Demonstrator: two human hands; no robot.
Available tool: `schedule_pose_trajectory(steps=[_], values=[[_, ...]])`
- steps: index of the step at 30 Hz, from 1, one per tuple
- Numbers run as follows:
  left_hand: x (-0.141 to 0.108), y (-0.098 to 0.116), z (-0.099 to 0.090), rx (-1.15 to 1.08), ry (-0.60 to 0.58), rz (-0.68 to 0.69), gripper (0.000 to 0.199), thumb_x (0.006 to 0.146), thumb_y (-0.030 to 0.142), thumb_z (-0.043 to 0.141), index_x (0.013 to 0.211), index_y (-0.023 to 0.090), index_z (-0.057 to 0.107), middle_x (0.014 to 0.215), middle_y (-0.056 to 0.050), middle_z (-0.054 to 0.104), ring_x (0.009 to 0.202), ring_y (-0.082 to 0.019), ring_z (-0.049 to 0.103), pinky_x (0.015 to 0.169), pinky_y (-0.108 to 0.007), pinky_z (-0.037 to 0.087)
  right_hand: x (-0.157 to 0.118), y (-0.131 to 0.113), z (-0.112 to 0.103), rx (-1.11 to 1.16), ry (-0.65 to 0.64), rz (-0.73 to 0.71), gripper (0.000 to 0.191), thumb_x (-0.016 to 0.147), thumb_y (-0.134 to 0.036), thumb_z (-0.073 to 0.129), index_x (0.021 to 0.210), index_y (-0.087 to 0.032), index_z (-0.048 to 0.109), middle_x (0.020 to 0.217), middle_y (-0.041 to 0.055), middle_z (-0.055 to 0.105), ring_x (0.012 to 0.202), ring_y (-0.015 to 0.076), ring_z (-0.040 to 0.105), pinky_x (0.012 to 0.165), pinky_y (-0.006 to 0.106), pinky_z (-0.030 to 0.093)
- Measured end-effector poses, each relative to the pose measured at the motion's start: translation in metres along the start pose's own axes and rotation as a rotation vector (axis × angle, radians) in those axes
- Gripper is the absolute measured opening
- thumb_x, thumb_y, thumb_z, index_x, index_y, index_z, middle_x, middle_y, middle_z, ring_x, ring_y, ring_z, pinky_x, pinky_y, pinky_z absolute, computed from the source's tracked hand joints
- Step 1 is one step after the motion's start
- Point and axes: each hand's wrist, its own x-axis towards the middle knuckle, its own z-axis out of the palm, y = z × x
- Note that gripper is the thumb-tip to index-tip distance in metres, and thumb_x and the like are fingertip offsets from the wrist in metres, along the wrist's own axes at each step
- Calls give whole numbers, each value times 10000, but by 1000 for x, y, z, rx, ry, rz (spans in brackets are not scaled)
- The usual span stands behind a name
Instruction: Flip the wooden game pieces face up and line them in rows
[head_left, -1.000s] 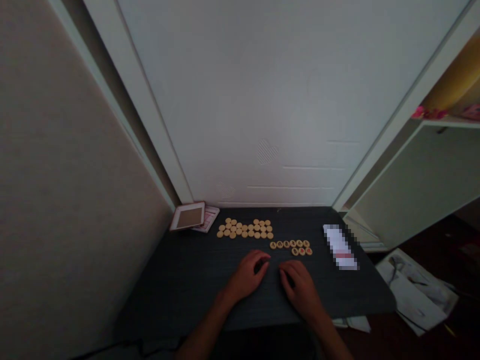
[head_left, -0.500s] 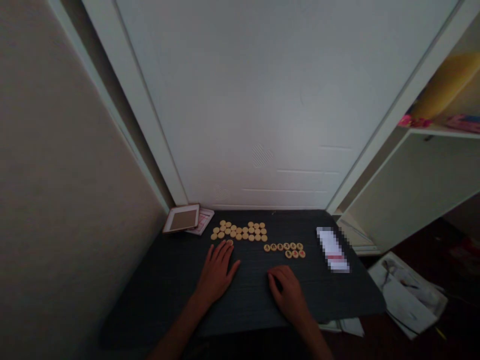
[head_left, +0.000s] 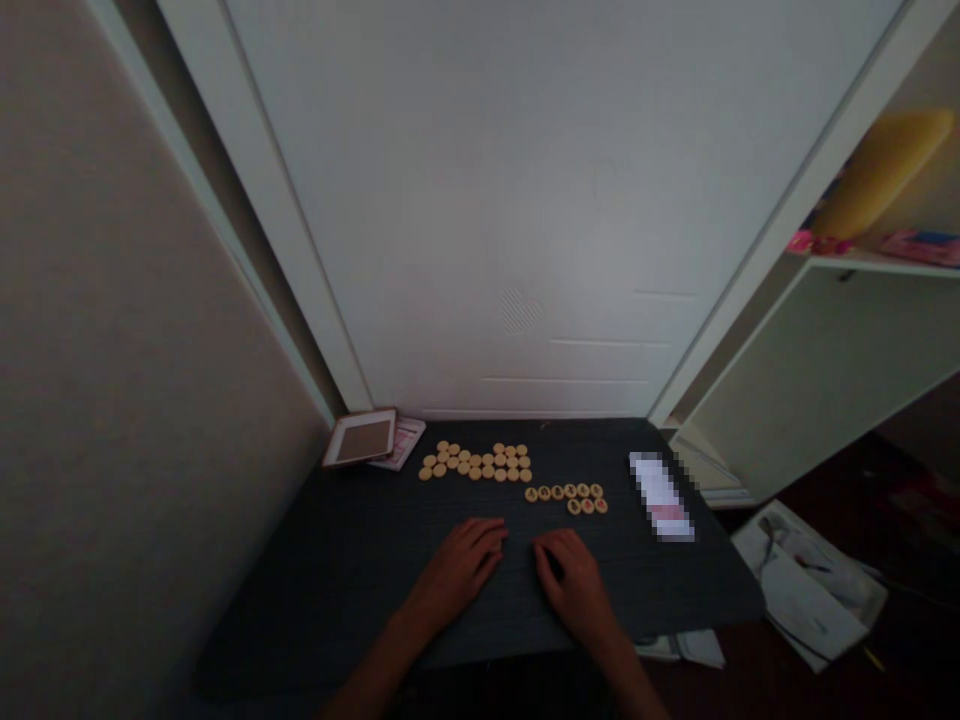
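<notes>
My left hand (head_left: 459,568) is closed over the dark table, its thumb and fingers pinched on a pale round piece (head_left: 496,547) that barely shows. To its right, my right hand (head_left: 574,575) is curled with thumb and fingertips together; anything inside them is hidden. Beyond both hands lies a cluster of blank-topped wooden discs (head_left: 475,472). Right of the cluster and nearer to me, several discs with dark characters (head_left: 557,493) form a row. Below that row's right end sit three more, one marked dark and two marked red (head_left: 588,507).
A shallow framed tray (head_left: 345,460) rests on a pink-and-white sheet (head_left: 406,440) at the table's back left. A blurred white item (head_left: 661,500) lies at the right. The table (head_left: 322,590) meets a white panel behind; a white bin (head_left: 814,580) stands right of it, lower down.
My left hand has drawn back and right from below the blank discs, and its spread fingers have closed. The disc under its fingertips has left that spot. My right hand has barely moved.
</notes>
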Motion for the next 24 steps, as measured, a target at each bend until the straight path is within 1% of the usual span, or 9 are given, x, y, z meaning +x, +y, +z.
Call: schedule_pose_trajectory(steps=[1, 3, 6, 10, 12, 15, 17, 21, 24], values=[[0, 0, -1, 4, 12, -20, 321, 962, 228, 573, 1276, 286, 604, 1309, -57, 651, 1207, -263, 592, 1056, -466, 465, 0, 0, 0, 3, -4, 2, 183, 995, -219, 495, 1014, -241, 676, 937, 63, 712, 902, 226, 664, 829, 388, 566], [1, -2, -3, -7, 16, -45, 293, 953, 256, 602, 1244, 284, 621, 1250, -54, 680, 1175, -270, 602, 1041, -472, 468, -1, 0, 0, 2, -15, 1, 187, 998, -221, 489, 1018, -240, 673, 940, 65, 712, 905, 228, 663, 837, 396, 564], [4, -3, -4, -78, 4, -37, 174, 944, 267, 622, 1109, 277, 676, 1109, -33, 730, 1073, -247, 643, 999, -421, 499, -3, 1, 2, -11, -22, 1, 176, 987, -217, 504, 1030, -241, 673, 947, 64, 714, 912, 230, 666, 851, 400, 562], [8, -4, 6, -175, 55, -62, 188, 915, 274, 663, 1103, 277, 674, 1106, -25, 745, 1054, -236, 663, 1007, -412, 499, -3, -1, 8, 27, -31, 13, 174, 963, -203, 534, 1076, -246, 660, 988, 53, 714, 932, 218, 677, 867, 370, 564], [9, -7, 10, -230, 111, -114, 195, 907, 254, 659, 1101, 271, 672, 1151, -30, 736, 1079, -233, 666, 1012, -408, 503, 2, -4, 14, 82, -34, 44, 171, 953, -197, 544, 1083, -239, 647, 973, 45, 709, 895, 201, 686, 831, 330, 574], [9, -12, 13, -331, 192, -225, 170, 901, 258, 649, 1068, 250, 681, 1152, -39, 738, 1022, -219, 695, 933, -367, 555, 13, -11, 24, 151, -18, 82, 186, 941, -186, 552, 1107, -225, 627, 961, 44, 697, 843, 184, 689, 780, 295, 583], [8, -13, 11, -404, 221, -276, 154, 908, 283, 641, 1048, 242, 694, 1130, -41, 750, 963, -207, 714, 891, -345, 573, 19, -14, 31, 179, -5, 73, 227, 936, -169, 547, 1145, -223, 616, 1022, 59, 684, 894, 190, 687, 814, 305, 584], [9, -10, 4, -553, 192, -297, 121, 892, 309, 664, 957, 229, 728, 1142, -44, 758, 989, -210, 724, 922, -333, 568, 22, -16, 40, 190, -47, -11, 331, 931, -114, 524, 1219, -251, 611, 1166, 81, 642, 1086, 216, 650, 956, 355, 554], [10, -7, 1, -649, 124, -332, 131, 858, 323, 702, 931, 219, 731, 1080, -48, 782, 963, -218, 740, 906, -330, 577, 17, -13, 43, 177, -68, -66, 386, 919, -81, 523, 1239, -275, 619, 1203, 78, 629, 1115, 218, 644, 973, 361, 554]])
